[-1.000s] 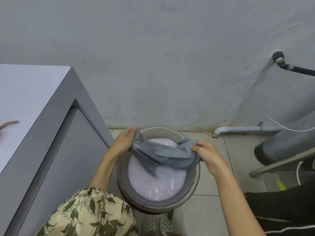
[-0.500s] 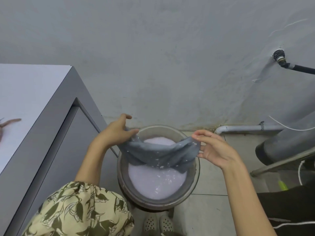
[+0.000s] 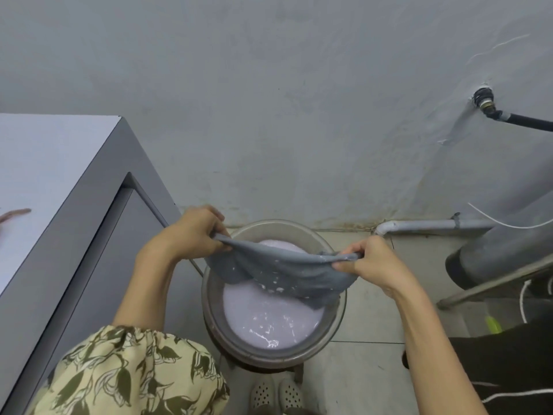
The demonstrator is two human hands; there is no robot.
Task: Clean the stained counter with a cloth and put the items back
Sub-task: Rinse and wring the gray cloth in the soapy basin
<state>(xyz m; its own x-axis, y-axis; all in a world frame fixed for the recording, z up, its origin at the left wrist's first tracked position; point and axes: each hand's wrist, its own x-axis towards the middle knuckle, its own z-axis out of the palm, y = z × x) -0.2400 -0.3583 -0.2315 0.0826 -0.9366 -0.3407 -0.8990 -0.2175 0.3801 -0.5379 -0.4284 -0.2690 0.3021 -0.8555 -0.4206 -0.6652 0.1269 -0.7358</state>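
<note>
The bucket (image 3: 273,353) holds milky soapy water; above it the grey cloth (image 3: 281,272) hangs stretched, its ends gripped by left hand (image 3: 191,235) and right hand (image 3: 369,262).

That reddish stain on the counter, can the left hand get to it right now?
Probably not yet. The left hand is shut on one end of the wet cloth over the basin; the stain lies off to its left, with nothing between.
</note>
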